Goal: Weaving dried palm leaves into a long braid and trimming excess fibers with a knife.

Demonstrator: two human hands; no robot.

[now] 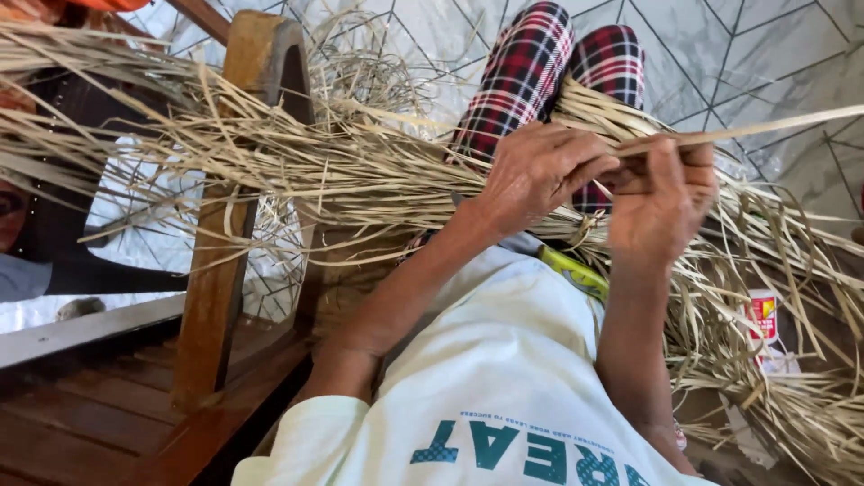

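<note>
Small white and red container [765,317] lying low to the right of the wooden chair [256,67], half buried under dry strands; contents impossible to tell. Yellow and green packet [574,273] tucked against the pale shirt [486,378], right of the chair and below the hands.

Pale tiled floor [738,54] with thin dark lines beyond the chair, toward the top; dark wooden planks [99,414] beneath the chair's leg at lower left. Red, black and white checked trousers [531,76] stretched out to the right of the chair's top.

Heap of dry straw-coloured leaf strips [360,171] draped across the chair and spreading rightward over the lap, long, flat, thin, frayed and tangled. 1 long flat strip [774,126] drawn out straight to the far right of the chair, running to the picture's edge.

Left hand [540,171] just right of the chair, fingers curled down onto the bundle. Right hand [661,198] touching the left, further from the chair, fingers closed in a pinch around the near end of that strip
</note>
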